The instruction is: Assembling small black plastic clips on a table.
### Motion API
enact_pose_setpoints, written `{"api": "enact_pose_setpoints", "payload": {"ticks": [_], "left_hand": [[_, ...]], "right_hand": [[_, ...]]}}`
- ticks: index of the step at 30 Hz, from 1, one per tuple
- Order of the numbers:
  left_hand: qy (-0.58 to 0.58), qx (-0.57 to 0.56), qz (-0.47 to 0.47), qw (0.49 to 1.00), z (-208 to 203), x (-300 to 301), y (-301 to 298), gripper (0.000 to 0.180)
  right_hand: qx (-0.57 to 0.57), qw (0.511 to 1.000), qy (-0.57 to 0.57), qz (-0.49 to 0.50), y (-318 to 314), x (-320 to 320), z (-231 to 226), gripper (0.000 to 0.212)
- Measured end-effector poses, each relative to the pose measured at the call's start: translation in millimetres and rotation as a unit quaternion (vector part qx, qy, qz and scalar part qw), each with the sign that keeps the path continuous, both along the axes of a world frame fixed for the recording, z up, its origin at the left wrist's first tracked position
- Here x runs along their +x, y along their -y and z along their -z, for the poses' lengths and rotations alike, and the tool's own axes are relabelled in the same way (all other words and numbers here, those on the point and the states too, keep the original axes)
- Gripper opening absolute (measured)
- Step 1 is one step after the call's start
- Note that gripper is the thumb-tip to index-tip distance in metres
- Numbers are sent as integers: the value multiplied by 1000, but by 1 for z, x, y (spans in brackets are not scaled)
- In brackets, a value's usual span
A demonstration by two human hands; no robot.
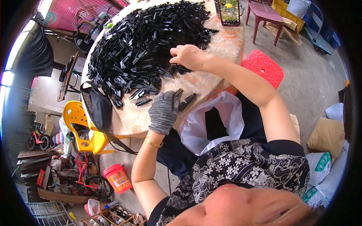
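A big heap of slim black plastic clip-like pieces point(147, 45) covers much of the table. My left hand point(163, 113), in a grey knitted glove, is at the heap's near edge. Its fingers are closed, with a small black plastic piece point(178, 92) at the fingertips. Just right of them a longer black piece point(187, 102) lies on the table. My bare right hand point(190, 57) is over the heap's right edge with fingers curled together; what they hold, if anything, I cannot make out. A white plastic bag point(188, 132) hangs open between the table edge and my lap.
The table point(226, 49) has a pale patterned cover. A phone point(229, 13) stands at its far right. A black bag point(98, 107) hangs by the left edge, near a yellow chair point(92, 139). A red stool point(264, 69) stands right; a red bucket point(117, 179) is on the floor.
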State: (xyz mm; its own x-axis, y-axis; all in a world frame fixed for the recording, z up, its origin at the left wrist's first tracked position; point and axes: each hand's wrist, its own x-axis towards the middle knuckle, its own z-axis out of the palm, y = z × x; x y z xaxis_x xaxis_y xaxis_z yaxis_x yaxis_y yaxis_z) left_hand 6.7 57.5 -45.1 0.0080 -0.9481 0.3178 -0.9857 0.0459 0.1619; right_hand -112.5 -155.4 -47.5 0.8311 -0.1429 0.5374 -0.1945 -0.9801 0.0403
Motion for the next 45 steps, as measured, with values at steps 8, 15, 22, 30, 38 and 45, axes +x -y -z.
{"api": "enact_pose_setpoints", "payload": {"ticks": [8, 15, 22, 30, 38, 45], "left_hand": [[3, -14, -1, 1000, 0, 3, -3, 21], [-12, -33, 11, 999, 5, 2, 0, 23], [-48, -20, 6, 999, 2, 9, -5, 23], [-126, -38, 14, 991, 1, 11, -8, 23], [-108, 9, 21, 994, -5, 13, -6, 23], [-68, 53, 13, 996, -21, 11, -4, 23]], "right_hand": [[-1, 998, -54, 37, -2, 7, -6, 15], [44, 992, -79, 86, 0, 8, -5, 26], [206, 976, 38, -57, -44, -25, -10, 18], [316, 942, 75, -78, -69, -46, 11, 15], [315, 940, 83, -100, -68, -45, 14, 15], [320, 937, 90, -107, -69, -45, 14, 14]]}}
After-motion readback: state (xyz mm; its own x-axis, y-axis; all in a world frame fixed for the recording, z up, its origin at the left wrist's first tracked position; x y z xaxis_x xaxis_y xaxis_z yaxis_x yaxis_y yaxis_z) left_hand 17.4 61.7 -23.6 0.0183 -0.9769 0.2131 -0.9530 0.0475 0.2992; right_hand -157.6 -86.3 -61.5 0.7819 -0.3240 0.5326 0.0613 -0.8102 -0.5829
